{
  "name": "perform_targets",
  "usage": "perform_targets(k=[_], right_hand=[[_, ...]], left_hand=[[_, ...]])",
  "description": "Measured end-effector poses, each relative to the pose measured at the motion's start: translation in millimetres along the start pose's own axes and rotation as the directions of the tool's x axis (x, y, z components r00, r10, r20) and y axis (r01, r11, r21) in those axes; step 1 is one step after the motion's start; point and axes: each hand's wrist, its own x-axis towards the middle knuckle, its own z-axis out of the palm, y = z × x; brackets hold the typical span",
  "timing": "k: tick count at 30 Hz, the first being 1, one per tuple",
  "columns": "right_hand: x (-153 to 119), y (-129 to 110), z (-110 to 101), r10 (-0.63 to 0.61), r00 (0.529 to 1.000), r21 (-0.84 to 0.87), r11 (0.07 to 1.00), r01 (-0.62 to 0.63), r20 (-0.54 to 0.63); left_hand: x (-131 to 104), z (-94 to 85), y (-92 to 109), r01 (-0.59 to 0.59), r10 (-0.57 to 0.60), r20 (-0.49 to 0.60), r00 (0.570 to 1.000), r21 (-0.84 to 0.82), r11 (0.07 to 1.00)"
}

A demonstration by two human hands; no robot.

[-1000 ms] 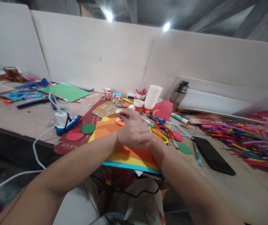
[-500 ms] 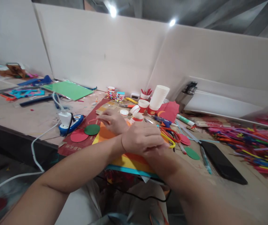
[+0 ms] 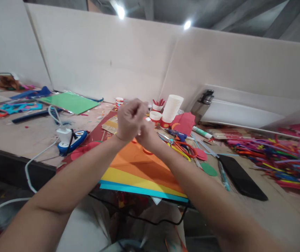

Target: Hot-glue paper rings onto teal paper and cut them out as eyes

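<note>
My left hand (image 3: 130, 120) is raised above the back of the paper stack, its fingers curled inward. Whatever it may hold is too blurred to make out. Close against it on the right is my right hand (image 3: 148, 133), bent at the wrist, with its fingers mostly hidden behind the left. Beneath both hands lies orange paper (image 3: 139, 161) on top of yellow and blue sheets. Scissors with red handles (image 3: 190, 149) and a yellow-handled pair (image 3: 180, 153) rest to the right of my right hand.
White paper cups (image 3: 175, 106) stand stacked at the back, beside a cup of red sticks (image 3: 157, 105). A glue gun (image 3: 177, 134), a black phone (image 3: 240, 176) and pipe cleaners (image 3: 276, 157) lie rightward. On the left sits a blue power strip (image 3: 73, 141) with a white plug.
My left hand has come off my right forearm and moved left and up. My right hand has drawn back from the left side, and both hands now meet. The view has shifted slightly.
</note>
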Motion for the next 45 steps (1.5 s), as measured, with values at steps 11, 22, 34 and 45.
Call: perform_targets(k=[11, 22, 34, 45], right_hand=[[-40, 85, -48, 0.446, 0.882, 0.371, 0.853, -0.368, -0.15], [-44, 70, -42, 0.248, 0.969, 0.249, 0.938, -0.239, -0.005], [-47, 58, -44, 0.211, 0.967, 0.177, 0.956, -0.235, 0.143], [-58, 53, -29, 0.084, 0.975, 0.113, 0.988, -0.109, 0.205]], left_hand=[[-14, -28.9, -96, 0.41, -0.691, 0.238, 0.683, 0.657, 0.632], [-22, -39.1, -104, 0.217, -0.761, 0.491, 0.423, 0.761, 0.611], [-19, -33.4, -87, 0.146, -0.737, 0.607, 0.299, 0.734, 0.663], [-16, -27.1, -73, 0.183, -0.781, 0.561, 0.275, 0.767, 0.615]])
